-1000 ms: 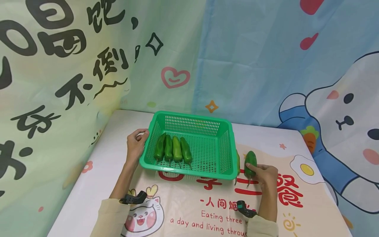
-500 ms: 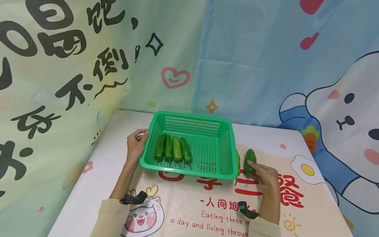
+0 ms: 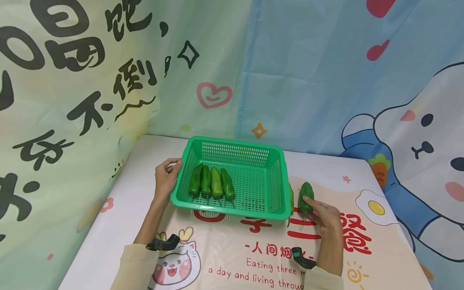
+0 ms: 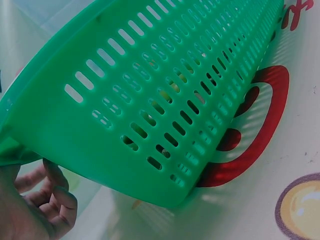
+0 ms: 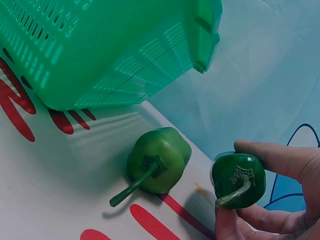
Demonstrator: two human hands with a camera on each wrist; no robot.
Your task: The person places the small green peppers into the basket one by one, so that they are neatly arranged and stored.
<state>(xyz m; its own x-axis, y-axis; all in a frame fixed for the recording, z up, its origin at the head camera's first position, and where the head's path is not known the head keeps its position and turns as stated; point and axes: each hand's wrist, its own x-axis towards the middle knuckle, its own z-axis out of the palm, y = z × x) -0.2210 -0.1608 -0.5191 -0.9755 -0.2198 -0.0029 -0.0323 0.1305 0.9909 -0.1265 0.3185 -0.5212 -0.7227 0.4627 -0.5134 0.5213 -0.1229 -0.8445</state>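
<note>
My left hand point(image 3: 166, 177) holds the left rim of a green plastic basket point(image 3: 253, 215); in the left wrist view its fingers point(image 4: 62, 207) curl beneath the edge. Several green peppers point(image 3: 216, 183) lie side by side in the basket's left half, stems toward me. To the right of the basket, my right hand point(image 3: 326, 215) grips a dark green pepper point(image 3: 306, 191) between thumb and fingers. Its stem faces the camera in the right wrist view. A lighter green pepper point(image 5: 160, 157) lies on the table between the basket and the held one, partly hidden by the basket in the head view.
The table is covered by a printed cloth point(image 3: 224, 249) with red lettering and cartoon figures. Printed curtains point(image 3: 308, 80) hang behind the table and along its left side. A black wrist camera point(image 3: 303, 257) sits on each wrist.
Over the past second, my right hand has shifted slightly and the held pepper has moved up a little in the head view. My left hand and the basket have stayed in place.
</note>
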